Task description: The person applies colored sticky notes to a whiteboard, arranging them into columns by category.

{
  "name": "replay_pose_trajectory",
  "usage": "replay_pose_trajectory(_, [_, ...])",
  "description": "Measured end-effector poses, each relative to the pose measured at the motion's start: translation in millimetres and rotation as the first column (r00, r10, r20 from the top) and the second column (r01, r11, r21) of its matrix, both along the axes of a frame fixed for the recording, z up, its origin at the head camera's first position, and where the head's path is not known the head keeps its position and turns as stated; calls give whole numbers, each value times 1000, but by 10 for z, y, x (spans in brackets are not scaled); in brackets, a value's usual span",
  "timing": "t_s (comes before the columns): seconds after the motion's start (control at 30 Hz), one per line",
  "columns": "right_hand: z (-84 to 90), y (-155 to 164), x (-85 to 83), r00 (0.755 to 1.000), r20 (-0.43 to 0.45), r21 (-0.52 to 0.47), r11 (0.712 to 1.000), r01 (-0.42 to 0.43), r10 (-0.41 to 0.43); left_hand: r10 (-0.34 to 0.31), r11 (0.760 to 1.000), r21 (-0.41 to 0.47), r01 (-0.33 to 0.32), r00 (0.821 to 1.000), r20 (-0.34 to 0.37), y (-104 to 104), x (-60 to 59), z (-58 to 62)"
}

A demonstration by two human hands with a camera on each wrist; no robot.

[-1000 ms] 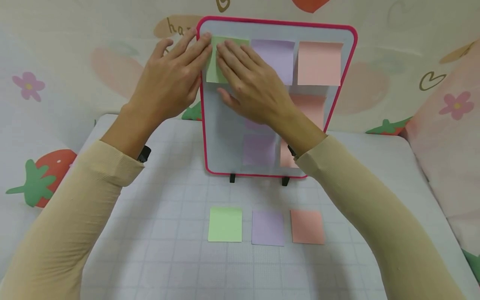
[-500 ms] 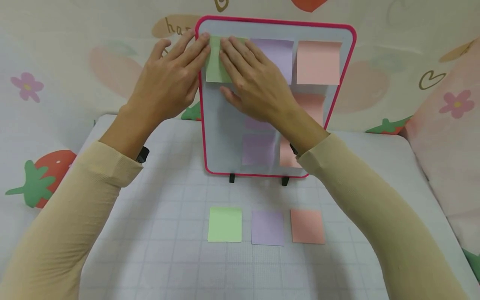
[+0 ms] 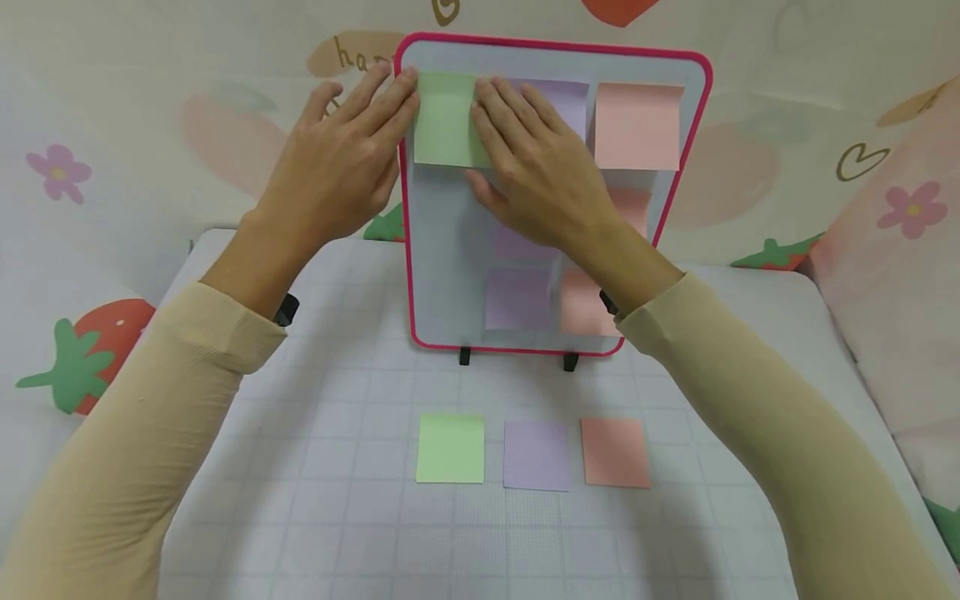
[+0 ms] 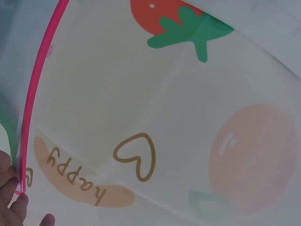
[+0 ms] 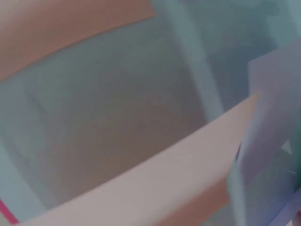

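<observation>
In the head view a red-framed whiteboard (image 3: 447, 250) stands upright with sticky notes on it. My left hand (image 3: 335, 158) touches its upper left edge, fingertips at the side of a green sticky note (image 3: 447, 121); the thumb is hidden. My right hand (image 3: 536, 162) lies with straight fingers over the green note's right edge and part of a purple sticky note (image 3: 572, 104). In the left wrist view, fingertips (image 4: 19, 205) meet the red frame (image 4: 33, 89). Curved note edges fill much of the right wrist view, where the hand is barely visible.
A pink note (image 3: 639, 125) is at the board's upper right. Lower down are a purple note (image 3: 517, 298) and a pink note (image 3: 583, 304), partly covered. Green (image 3: 450, 448), purple (image 3: 536, 455) and pink sticky notes (image 3: 615, 452) lie on the checked tablecloth (image 3: 390, 533).
My right hand has slid rightward across the green note to its right edge, uncovering most of it. My left hand stays at the board's edge.
</observation>
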State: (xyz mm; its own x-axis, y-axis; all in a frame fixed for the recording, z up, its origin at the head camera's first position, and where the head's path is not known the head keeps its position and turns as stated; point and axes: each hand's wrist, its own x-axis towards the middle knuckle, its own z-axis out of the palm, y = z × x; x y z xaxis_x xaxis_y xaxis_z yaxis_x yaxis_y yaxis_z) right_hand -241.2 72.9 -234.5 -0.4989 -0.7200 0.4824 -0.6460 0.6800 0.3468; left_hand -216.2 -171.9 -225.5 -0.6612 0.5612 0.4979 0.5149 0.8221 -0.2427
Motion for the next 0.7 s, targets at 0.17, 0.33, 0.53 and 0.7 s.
replay_pose_trajectory(0.17, [-1, 50, -4, 1000, -10, -9, 1000, -21, 21, 5, 1000, -12, -5, 1000, -2, 8, -4, 2])
replay_pose_trajectory(0.33, [16, 17, -2, 997, -47, -14, 998, -62, 61, 0, 1000, -6, 0, 1000, -27, 8, 0, -15])
replay_pose_trajectory(0.53, [63, -88, 1, 998, -48, 22, 999, -50, 51, -18, 1000, -22, 16, 998, -65, 60, -11, -35])
replay_pose_trajectory(0.7, [60, -102, -29, 999, -23, 26, 999, -35, 35, -6, 998, -61, 2, 998, -55, 105, -22, -51])
